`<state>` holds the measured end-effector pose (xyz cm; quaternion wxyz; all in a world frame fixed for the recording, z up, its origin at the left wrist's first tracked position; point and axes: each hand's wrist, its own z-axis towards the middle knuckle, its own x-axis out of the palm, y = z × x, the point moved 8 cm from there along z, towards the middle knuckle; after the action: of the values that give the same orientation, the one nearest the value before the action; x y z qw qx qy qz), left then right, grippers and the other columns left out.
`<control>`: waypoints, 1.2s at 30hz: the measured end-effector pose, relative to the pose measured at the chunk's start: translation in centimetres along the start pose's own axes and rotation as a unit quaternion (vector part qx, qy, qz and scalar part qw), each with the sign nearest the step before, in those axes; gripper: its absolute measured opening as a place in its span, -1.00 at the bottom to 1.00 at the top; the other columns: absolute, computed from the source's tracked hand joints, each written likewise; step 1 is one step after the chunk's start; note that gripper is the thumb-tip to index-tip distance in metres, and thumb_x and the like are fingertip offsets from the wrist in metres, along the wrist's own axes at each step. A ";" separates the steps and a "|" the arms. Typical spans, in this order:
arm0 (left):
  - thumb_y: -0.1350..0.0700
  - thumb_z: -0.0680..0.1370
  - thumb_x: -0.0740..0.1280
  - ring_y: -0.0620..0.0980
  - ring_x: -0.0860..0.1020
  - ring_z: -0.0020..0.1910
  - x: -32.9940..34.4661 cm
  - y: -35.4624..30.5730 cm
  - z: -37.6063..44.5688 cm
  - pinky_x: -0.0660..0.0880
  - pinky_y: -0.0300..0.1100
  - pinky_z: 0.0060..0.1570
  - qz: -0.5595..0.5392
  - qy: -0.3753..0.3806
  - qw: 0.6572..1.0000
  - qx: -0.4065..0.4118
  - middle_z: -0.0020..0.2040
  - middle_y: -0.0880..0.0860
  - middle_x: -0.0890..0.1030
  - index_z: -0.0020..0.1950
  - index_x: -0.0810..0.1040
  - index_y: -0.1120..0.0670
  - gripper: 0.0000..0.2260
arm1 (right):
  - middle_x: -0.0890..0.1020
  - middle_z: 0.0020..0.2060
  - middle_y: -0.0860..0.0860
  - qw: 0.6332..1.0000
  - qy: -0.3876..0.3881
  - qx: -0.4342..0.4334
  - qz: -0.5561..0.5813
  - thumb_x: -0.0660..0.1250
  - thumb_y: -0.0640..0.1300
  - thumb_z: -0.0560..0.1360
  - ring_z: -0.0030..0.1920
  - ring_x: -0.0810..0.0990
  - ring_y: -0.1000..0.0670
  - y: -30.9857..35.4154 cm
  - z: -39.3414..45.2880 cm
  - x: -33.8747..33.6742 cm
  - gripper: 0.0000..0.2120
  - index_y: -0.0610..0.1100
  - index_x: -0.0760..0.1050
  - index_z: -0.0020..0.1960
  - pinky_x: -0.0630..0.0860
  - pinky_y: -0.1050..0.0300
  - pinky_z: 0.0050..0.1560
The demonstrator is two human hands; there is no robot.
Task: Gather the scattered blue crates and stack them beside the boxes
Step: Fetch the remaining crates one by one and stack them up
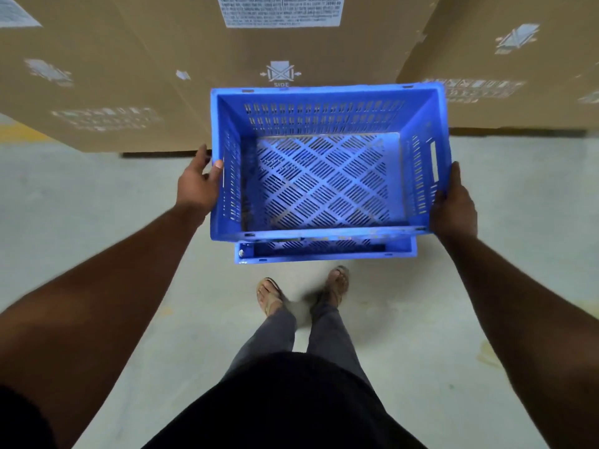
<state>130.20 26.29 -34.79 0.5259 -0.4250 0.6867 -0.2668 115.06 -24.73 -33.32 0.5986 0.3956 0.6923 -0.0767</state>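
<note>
A blue crate (pixel 327 163) with slotted walls and a diamond-patterned perforated floor is held at the centre of the view, open side up, its long edges running from 9 to 3 o'clock. Nothing is seen inside it. Directly beneath it, toward 6 o'clock, the near rim of a second blue crate (pixel 324 251) is seen on the floor; whether the upper crate is touching the lower one or held just above it cannot be told.

The upper crate is gripped at both short ends. At 9 o'clock the left hand (pixel 197 186) is clamped on the left wall, with the thumb hooked over the rim and the fingers hidden behind the outside. At 3 o'clock the right hand (pixel 453 202) is pressed against the right wall just below the handle slot (pixel 433 163), its fingers wrapped under and out of sight. The hands are set well apart, one at each end.

At 12 o'clock the crates are backed by large cardboard boxes (pixel 146 76), printed with white handling symbols and a white label (pixel 280 11). At 6 o'clock two sandalled feet (pixel 303 291) are planted on the pale concrete floor (pixel 97 205), just behind the lower crate. A yellow floor marking (pixel 19 131) is glimpsed at 10 o'clock.
</note>
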 end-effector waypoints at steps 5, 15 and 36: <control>0.15 0.55 0.40 -0.07 0.58 0.24 0.3 2.0 -5.0 0.45 -0.25 0.22 0.103 -0.026 0.994 0.033 0.36 0.01 0.58 0.58 0.31 -0.01 -0.39 | 0.57 0.18 -0.34 1.000 0.009 0.004 -0.022 0.14 -0.16 0.63 0.14 0.56 -0.39 0.2 0.4 0.0 -0.32 0.09 -0.07 0.66 0.44 -0.20 0.17; 0.13 0.56 0.36 0.15 0.54 0.34 0.1 1.8 -5.1 0.42 -0.16 0.29 0.180 -0.049 0.982 -0.017 0.39 0.13 0.55 0.59 0.27 -0.07 -0.38 | 0.59 0.04 -0.44 0.999 0.032 0.002 -0.012 0.14 -0.13 0.63 0.05 0.58 -0.43 -0.8 -0.3 -0.1 -0.32 0.15 -0.06 0.66 0.49 -0.19 0.13; 0.05 0.58 0.36 0.29 0.58 0.21 0.1 3.0 -7.4 0.51 0.05 0.20 0.248 0.012 0.966 -0.067 0.34 0.23 0.56 0.63 0.06 -0.19 -0.29 | 0.59 0.03 -0.46 0.997 0.050 -0.018 -0.048 0.17 -0.09 0.65 0.06 0.57 -0.45 -1.7 -2.5 -0.8 -0.33 0.11 -0.06 0.66 0.48 -0.17 0.09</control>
<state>122.28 27.10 -35.03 0.5379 -0.2723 0.7931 -0.0866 112.02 -24.81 -32.53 0.5660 0.3544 0.7408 -0.0726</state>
